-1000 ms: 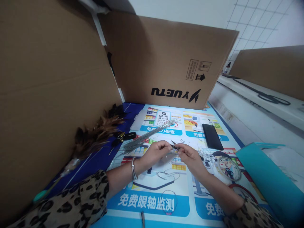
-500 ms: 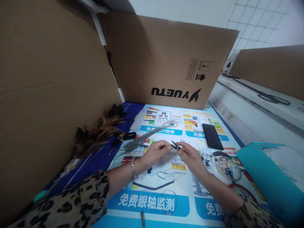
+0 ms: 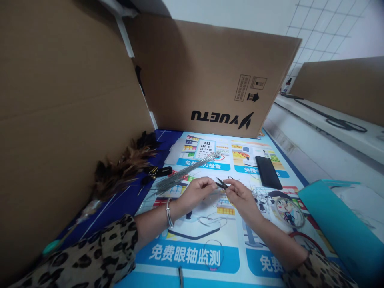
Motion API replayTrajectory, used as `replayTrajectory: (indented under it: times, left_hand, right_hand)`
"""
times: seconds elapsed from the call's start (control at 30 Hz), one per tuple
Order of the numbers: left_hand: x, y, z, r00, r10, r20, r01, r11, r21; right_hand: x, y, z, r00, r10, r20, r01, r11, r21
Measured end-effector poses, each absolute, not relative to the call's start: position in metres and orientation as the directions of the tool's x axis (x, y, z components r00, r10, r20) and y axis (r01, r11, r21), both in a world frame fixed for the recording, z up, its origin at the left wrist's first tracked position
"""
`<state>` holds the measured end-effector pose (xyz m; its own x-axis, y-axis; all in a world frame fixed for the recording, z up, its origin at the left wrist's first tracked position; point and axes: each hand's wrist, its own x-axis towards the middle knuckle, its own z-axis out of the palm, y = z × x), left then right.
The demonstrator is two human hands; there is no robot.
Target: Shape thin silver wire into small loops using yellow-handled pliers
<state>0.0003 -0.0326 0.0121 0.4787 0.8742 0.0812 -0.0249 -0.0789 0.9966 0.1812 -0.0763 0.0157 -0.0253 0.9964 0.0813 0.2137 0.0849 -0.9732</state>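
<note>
Head view, looking down on a printed table mat (image 3: 168, 267): the person's right hand (image 3: 240, 196) grips a dark pointed tool (image 3: 222, 184), its two tips spread apart, at mid-table between both hands. Beside those tips, the left hand's (image 3: 201, 190) thumb and forefinger come together; whether they pinch anything cannot be told. The handwork looks partway along: a thin wire loop (image 3: 213, 240) with a pink end lies on the mat nearer the person, perhaps a made piece, while a bundle of straight wires (image 3: 189, 173) beyond the left hand seems unused. Whatever the tool is working on is too fine to make out, the tool's handles are hidden by the right hand, and a dark strip (image 3: 180, 277) is cut off at the bottom edge.
</note>
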Motion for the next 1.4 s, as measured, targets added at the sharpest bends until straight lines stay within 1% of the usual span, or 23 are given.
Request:
replayTrajectory:
  times: [0.1,0.17,0.27,0.43,0.67,1.03,1.4]
  left_hand:
    - [0.0000,-0.0329,0.0131,0.467,0.880,0.083,-0.030,-0.078,0.996]
    - [-0.0001,-0.0330,0.0138,0.449,0.890,0.080,-0.031,-0.074,0.997]
    - [-0.0001,-0.0328,0.0139,0.426,0.900,0.090,-0.031,-0.085,0.996]
    - [0.0005,-0.0322,0.0127,0.431,0.896,0.106,-0.029,-0.103,0.994]
    - [0.0009,-0.0316,0.0125,0.443,0.890,0.110,-0.031,-0.107,0.994]
    - [0.0001,-0.0327,0.0126,0.460,0.883,0.097,-0.025,-0.097,0.995]
    - [0.0010,-0.0311,0.0115,0.452,0.887,0.098,-0.015,-0.102,0.995]
  right_hand:
    - [0.1807,-0.0764,0.0170,-0.015,0.996,0.083,0.235,0.084,-0.968]
    - [0.1806,-0.0764,0.0175,-0.009,0.996,0.092,0.283,0.091,-0.955]
    - [0.1810,-0.0761,0.0160,-0.023,0.995,0.097,0.361,0.099,-0.927]
    - [0.1811,-0.0764,0.0124,-0.058,0.995,0.082,0.412,0.098,-0.906]
    - [0.1804,-0.0764,0.0134,-0.068,0.993,0.095,0.428,0.115,-0.896]
    - [0.1808,-0.0751,0.0121,-0.061,0.994,0.092,0.357,0.108,-0.928]
    - [0.1805,-0.0770,0.0152,-0.070,0.992,0.108,0.350,0.126,-0.928]
